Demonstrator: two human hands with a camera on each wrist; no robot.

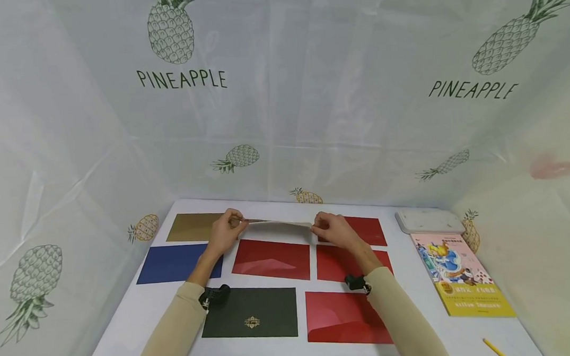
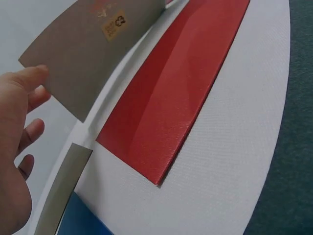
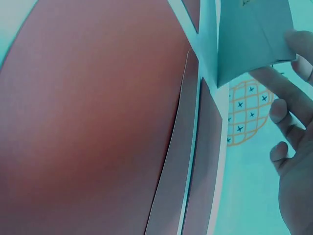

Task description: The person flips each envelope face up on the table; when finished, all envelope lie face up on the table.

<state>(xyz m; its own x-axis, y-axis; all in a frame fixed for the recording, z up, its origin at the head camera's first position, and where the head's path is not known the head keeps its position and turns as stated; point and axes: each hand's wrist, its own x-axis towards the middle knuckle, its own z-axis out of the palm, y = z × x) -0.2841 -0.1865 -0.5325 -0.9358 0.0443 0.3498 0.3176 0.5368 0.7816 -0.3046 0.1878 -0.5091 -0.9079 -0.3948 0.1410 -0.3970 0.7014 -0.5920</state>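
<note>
Both hands hold a grey-brown envelope-like paper by its two ends, raised over the back of the table and seen nearly edge-on in the head view. My left hand pinches its left end between thumb and fingers. In the left wrist view the paper shows a small gold label with a recycling mark. At the right end, my right hand pinches a corner; the right wrist view shows the paper slightly bent. Below lies a red envelope, with a gold-brown one near the left hand.
Around these lie a blue envelope, a dark green one with a gold emblem, and several more red ones. On the right are a picture book, a white case and a yellow pencil. Pineapple-print sheeting surrounds the table.
</note>
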